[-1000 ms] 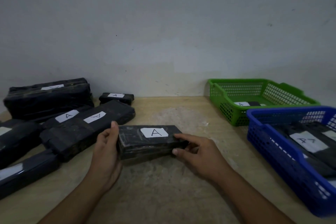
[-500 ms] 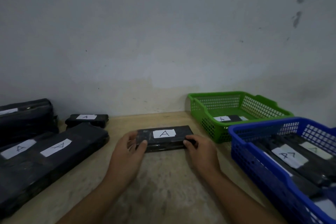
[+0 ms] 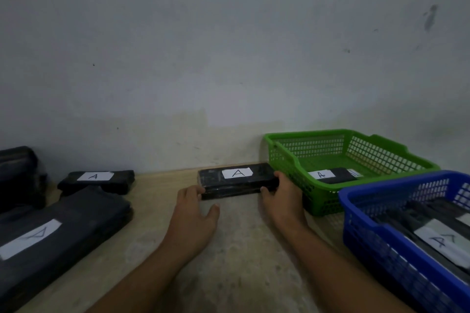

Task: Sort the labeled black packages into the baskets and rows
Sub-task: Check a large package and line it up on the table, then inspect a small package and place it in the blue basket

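Nearest, at the lower right of the frame, the blue basket [image 3: 376,236] holds labeled packages, and a large black package [image 3: 63,231] lies at lower left. Above them, mid-frame, the left hand [image 3: 193,213] lays its fingers [image 3: 189,192] loosely against the left end of the package marked A [image 3: 236,181], with the thumb off it. The right hand [image 3: 281,197] grips the right end, thumb on the near face and fingers curled over the far corner. The package lies flat on the tabletop [image 3: 241,249] beyond both hands, its long axis across the frame. It sits just left of the green basket [image 3: 320,150] and close to the wall [image 3: 229,58]. The right hand is nearer that basket, so a lift rightward would likely fall to it.
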Demonstrator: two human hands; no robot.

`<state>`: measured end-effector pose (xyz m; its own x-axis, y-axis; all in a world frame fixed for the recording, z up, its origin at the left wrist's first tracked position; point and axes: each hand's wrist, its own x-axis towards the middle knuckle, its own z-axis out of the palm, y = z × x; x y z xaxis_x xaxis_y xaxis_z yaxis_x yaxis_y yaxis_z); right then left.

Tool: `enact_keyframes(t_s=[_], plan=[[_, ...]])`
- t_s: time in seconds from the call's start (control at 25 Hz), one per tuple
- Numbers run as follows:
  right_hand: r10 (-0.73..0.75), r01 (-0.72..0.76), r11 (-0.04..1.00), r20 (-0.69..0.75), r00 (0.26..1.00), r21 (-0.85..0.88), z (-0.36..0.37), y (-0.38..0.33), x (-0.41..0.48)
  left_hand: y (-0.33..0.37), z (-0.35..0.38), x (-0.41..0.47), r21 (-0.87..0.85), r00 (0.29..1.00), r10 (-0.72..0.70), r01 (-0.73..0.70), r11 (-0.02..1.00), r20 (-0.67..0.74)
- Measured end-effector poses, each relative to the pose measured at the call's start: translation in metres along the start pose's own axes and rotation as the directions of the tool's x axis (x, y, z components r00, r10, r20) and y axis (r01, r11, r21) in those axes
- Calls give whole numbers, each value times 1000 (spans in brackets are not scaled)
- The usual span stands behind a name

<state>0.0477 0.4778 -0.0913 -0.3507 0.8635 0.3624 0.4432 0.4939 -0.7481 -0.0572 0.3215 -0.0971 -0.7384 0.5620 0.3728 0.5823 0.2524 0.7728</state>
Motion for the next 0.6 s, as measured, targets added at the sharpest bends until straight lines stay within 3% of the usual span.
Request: enact_keyframes(t_s=[0.12, 0.2, 0.44, 0.6], plan=[[-163, 161, 984, -10, 987, -76, 3, -2, -7, 2, 10, 7, 37, 1000, 23, -23, 999, -2], [-202, 210, 969, 69, 977, -129, 7, -1, -5, 1, 14, 8, 51, 999, 45, -45, 998, -3], [-169, 287, 869, 302, 938, -404, 20, 2, 7, 1, 17, 20, 126, 983, 126, -143, 982, 135], [-14, 294, 827, 507, 862, -479, 18, -3, 13, 2, 4, 28, 170, 965, 102, -146, 975, 242]])
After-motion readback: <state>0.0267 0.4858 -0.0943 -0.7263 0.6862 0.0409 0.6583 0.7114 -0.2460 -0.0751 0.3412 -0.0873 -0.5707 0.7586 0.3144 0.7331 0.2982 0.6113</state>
